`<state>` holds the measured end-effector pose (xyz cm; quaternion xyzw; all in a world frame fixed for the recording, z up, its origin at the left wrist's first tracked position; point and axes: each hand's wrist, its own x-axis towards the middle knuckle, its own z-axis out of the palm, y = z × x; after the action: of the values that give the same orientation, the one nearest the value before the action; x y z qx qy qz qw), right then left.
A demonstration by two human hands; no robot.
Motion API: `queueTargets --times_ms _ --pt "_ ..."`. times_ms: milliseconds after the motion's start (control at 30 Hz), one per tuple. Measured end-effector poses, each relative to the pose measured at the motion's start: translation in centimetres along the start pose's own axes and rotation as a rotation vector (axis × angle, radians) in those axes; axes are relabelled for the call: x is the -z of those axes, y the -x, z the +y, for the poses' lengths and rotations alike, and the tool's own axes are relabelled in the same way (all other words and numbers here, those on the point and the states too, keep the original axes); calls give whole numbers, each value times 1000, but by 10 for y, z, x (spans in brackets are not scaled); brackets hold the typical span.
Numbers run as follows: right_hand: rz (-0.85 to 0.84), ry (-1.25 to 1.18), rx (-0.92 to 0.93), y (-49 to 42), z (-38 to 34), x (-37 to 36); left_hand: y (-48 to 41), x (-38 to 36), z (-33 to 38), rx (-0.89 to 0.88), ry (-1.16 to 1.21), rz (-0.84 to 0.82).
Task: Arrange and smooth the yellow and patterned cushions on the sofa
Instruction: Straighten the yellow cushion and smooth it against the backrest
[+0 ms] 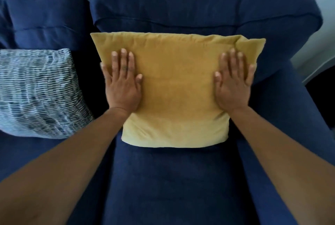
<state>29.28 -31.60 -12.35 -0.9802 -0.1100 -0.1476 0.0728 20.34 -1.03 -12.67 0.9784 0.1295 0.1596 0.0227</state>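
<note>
Your left hand (121, 87) and right hand (233, 85) press flat, fingers spread, holding nothing, on the yellow cushion (174, 90), with the patterned cushion (39, 92) just left of it on the sofa (181, 179).

Open seat cushion (172, 185) in front of the yellow cushion (175, 94), bare fabric right to the sofa's front edge, an easy way in. The yellow cushion leans on the sofa back (199, 12), no gap behind it. Left hand (123, 87) and right hand (233, 87) lie flat with fingers spread on its left and right edges, covering both sides. Dark narrow gap between the yellow cushion and the patterned cushion (39, 92), partly taken up by the left forearm. Toward the sofa's right end the armrest (290, 116) walls off that side. The patterned cushion fills the left seat's back part.
</note>
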Motion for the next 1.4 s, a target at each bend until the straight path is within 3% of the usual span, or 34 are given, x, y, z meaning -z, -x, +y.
queueTargets --times_ms 100,167,233,300,367,467,567,633,700,833,967,1067,1167,1300,1400 --pt "55 -66 -162 6 11 13 4 18 -1 56 64 108" --pt "167 -109 -175 15 -9 26 17 29 24 25 144 216" --pt "231 -164 -45 31 -44 32 34 34 64 -83 236 268" --pt "184 -162 184 54 -78 22 54 25 95 -191 272 237" --pt "102 -91 295 69 -84 0 64 2 96 -176 241 160" --pt "-38 -29 198 66 -42 -22 60 -26 52 -108 116 28" --pt "-81 -24 -31 64 13 -20 52 -24 9 12 64 10" --pt "-37 -54 -155 68 27 -10 54 -11 -3 137 102 69" --pt "73 -90 -167 72 20 4 59 5 4 148 159 149" --pt "248 -168 105 51 -40 34 39 36 66 -112 239 295" --pt "121 -104 285 12 -85 27 0 31 91 -185 169 206" --pt "-1 -33 222 -4 -63 9 -12 11 49 -111 28 16" --pt "-32 -27 18 -9 -22 7 -15 5 3 46 -27 -29" --pt "3 -50 -161 -2 -5 18 -11 21 -18 154 14 44" --pt "133 -109 -53 -2 -35 40 -11 42 16 -15 102 176"
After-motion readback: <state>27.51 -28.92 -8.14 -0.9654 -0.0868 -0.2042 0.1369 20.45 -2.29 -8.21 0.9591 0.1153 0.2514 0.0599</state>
